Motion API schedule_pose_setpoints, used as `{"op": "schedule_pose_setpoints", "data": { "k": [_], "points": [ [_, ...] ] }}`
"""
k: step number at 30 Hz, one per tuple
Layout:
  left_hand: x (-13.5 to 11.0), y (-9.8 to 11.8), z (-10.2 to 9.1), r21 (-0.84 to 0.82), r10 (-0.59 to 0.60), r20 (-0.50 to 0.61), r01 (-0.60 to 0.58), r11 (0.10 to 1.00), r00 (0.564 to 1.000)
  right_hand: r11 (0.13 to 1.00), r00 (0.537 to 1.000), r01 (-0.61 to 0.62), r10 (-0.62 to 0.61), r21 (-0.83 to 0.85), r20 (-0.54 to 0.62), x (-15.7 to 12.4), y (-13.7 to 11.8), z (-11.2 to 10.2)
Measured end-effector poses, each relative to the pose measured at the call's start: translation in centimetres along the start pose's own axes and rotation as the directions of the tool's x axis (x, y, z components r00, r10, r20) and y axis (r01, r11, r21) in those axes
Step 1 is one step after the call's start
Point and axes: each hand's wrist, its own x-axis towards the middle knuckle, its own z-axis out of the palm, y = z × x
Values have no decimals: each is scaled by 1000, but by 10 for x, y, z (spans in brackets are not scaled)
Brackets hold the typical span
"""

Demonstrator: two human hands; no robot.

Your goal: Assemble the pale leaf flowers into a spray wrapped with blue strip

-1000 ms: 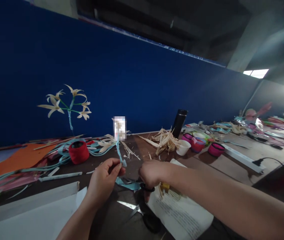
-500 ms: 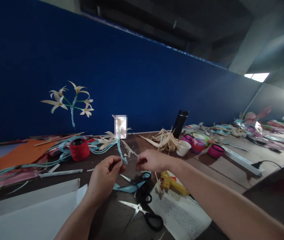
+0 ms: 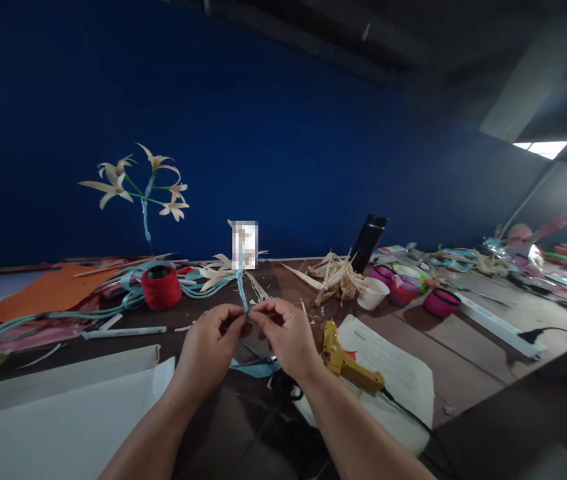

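Note:
My left hand (image 3: 210, 350) and my right hand (image 3: 286, 337) meet in front of me, both pinched on the lower end of a thin light-blue wrapped stem (image 3: 240, 288). The stem stands upright from my fingers, and its top is blurred out. Under my hands lie a light-blue paper strip (image 3: 250, 367) and dark scissors (image 3: 283, 387), partly hidden by my right wrist. A yellow glue gun (image 3: 348, 363) rests on a printed sheet (image 3: 393, 377) just right of my right hand.
A finished spray of pale paper flowers (image 3: 138, 190) stands at the back left against the blue wall. A red spool (image 3: 162, 288), blue strips, orange card (image 3: 43, 293), a husk pile (image 3: 336, 277), a white cup (image 3: 372, 293), a black bottle (image 3: 370, 241), pink bowls and a power strip (image 3: 498, 323) crowd the table.
My right hand rose off the scissors on the table, moved left and closed on the stem's base beside my left hand. The glue gun came into view.

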Motion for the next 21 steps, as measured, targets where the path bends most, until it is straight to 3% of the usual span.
{"op": "schedule_pose_setpoints", "data": {
  "k": [8,21],
  "points": [
    [-3,1,5,138,55,-93,-41,990,994,967,984,162,-173,-199,-41,-8,3,4],
    [-11,6,18,304,207,-248,-127,944,946,951,982,155,-179,-267,-67,-10,8,6]
  ]
}}
